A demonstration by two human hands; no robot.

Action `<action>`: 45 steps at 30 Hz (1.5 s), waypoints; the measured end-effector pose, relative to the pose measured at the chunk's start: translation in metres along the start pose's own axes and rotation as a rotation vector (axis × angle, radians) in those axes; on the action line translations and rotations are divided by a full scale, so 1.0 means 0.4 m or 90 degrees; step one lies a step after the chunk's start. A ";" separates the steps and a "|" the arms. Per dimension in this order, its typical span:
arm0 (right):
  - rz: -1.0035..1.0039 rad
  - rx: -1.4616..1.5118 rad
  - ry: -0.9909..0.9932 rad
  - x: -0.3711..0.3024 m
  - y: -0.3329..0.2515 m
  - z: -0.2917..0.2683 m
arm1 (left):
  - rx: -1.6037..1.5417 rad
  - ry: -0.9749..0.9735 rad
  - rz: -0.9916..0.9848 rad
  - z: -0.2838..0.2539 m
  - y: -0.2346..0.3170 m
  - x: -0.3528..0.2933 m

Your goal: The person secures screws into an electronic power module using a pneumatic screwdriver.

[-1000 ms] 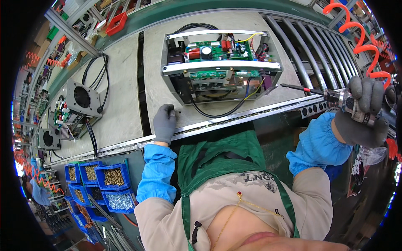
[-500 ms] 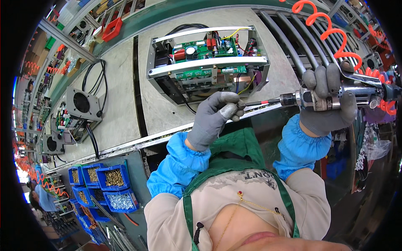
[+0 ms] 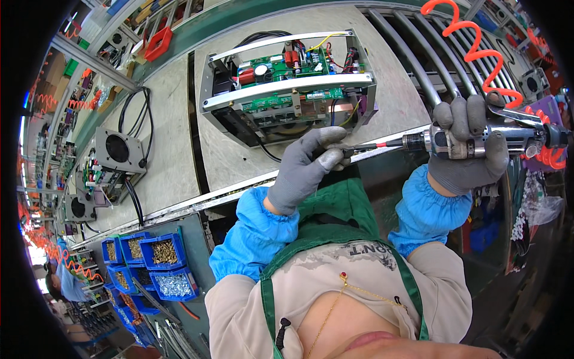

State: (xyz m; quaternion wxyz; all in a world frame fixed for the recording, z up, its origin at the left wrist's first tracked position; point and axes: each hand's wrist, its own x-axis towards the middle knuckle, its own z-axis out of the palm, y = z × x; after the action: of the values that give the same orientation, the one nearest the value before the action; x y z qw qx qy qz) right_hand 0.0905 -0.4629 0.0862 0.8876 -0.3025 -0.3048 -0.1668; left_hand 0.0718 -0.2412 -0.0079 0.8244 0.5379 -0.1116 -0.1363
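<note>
My right hand [image 3: 466, 152], in a grey glove, grips a pneumatic screwdriver [image 3: 478, 140] held level, its bit pointing left. My left hand [image 3: 308, 167], also gloved, pinches the tip of the bit [image 3: 359, 148] between its fingertips; whether a screw is held there is too small to tell. Just beyond both hands an open metal chassis [image 3: 287, 90] with green circuit boards, wires and a silver crossbar lies on the grey workbench [image 3: 173, 155].
An orange coiled air hose [image 3: 472, 51] runs from the screwdriver up to the right. Conveyor rollers [image 3: 412, 54] lie right of the chassis. Fan units with black cables [image 3: 116, 152] sit at left. Blue bins of screws [image 3: 158, 263] hang below the bench edge.
My left hand left the bench edge and rose to the screwdriver bit. My right hand swung the screwdriver left, toward the middle.
</note>
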 end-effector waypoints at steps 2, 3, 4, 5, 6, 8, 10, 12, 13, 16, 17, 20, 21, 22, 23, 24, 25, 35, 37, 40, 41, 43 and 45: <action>-0.007 -0.036 -0.006 -0.003 -0.003 -0.005 | -0.014 0.002 -0.002 0.007 -0.003 0.003; -0.008 -0.036 -0.004 -0.005 -0.005 -0.009 | -0.029 0.005 -0.002 0.010 -0.004 0.005; -0.011 -0.036 -0.003 -0.006 -0.007 -0.014 | -0.028 0.005 -0.003 0.014 -0.008 0.007; -0.015 -0.037 -0.003 -0.007 -0.009 -0.018 | 0.011 0.011 0.008 0.018 -0.014 0.010; -0.015 -0.037 -0.002 -0.010 -0.010 -0.023 | 0.050 0.017 0.018 0.020 -0.020 0.013; -0.026 -0.055 -0.030 -0.013 -0.015 -0.029 | 0.049 0.020 0.030 0.024 -0.036 0.017; -0.028 -0.052 -0.011 -0.018 -0.021 -0.032 | 0.048 0.022 0.041 0.029 -0.042 0.021; -0.032 -0.051 0.011 -0.021 -0.024 -0.040 | 0.006 0.011 0.007 0.034 -0.044 0.027; -0.034 -0.067 0.006 -0.022 -0.028 -0.046 | 0.007 0.010 0.006 0.039 -0.049 0.028; -0.033 -0.081 -0.009 -0.025 -0.031 -0.064 | 0.055 0.039 0.058 0.047 -0.067 0.034; -0.029 -0.079 -0.022 -0.026 -0.028 -0.068 | 0.121 0.037 0.087 0.042 -0.067 0.034; -0.032 -0.138 0.089 -0.028 -0.028 -0.049 | 0.181 0.007 0.086 0.047 -0.053 0.043; -0.039 -0.133 0.118 -0.030 -0.031 -0.047 | 0.176 -0.014 0.057 0.050 -0.047 0.046; -0.040 -0.132 0.119 -0.031 -0.033 -0.052 | 0.177 -0.015 0.057 0.049 -0.044 0.046; -0.026 -0.108 0.130 -0.034 -0.035 -0.060 | 0.176 -0.038 0.044 0.048 -0.041 0.045; -0.013 -0.085 0.141 -0.037 -0.037 -0.069 | 0.175 -0.061 0.031 0.046 -0.037 0.044; -0.011 -0.083 0.141 -0.041 -0.034 -0.083 | 0.175 -0.059 0.030 0.042 -0.032 0.043; -0.050 -0.053 0.247 -0.056 -0.041 -0.141 | 0.508 0.030 0.112 0.006 -0.045 0.099; -0.070 -0.055 0.269 -0.057 -0.051 -0.150 | 0.851 0.160 0.229 -0.005 -0.096 0.117; -0.044 -0.018 0.200 -0.064 -0.060 -0.161 | 1.095 0.159 0.184 0.016 -0.136 0.149; -0.045 -0.018 0.199 -0.067 -0.058 -0.157 | 1.121 0.160 0.169 0.004 -0.152 0.162; -0.037 -0.084 0.198 -0.075 -0.056 -0.145 | 1.060 0.173 0.189 -0.011 -0.156 0.154; -0.040 -0.079 0.177 -0.077 -0.066 -0.161 | 0.998 0.185 0.207 -0.021 -0.148 0.137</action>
State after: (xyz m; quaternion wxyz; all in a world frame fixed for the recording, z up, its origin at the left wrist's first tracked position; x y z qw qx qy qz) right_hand 0.0828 -0.5207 0.0375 0.8952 -0.3211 -0.1771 -0.2530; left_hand 0.1199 -0.2756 -0.0633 0.2237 0.9482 -0.1433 0.1740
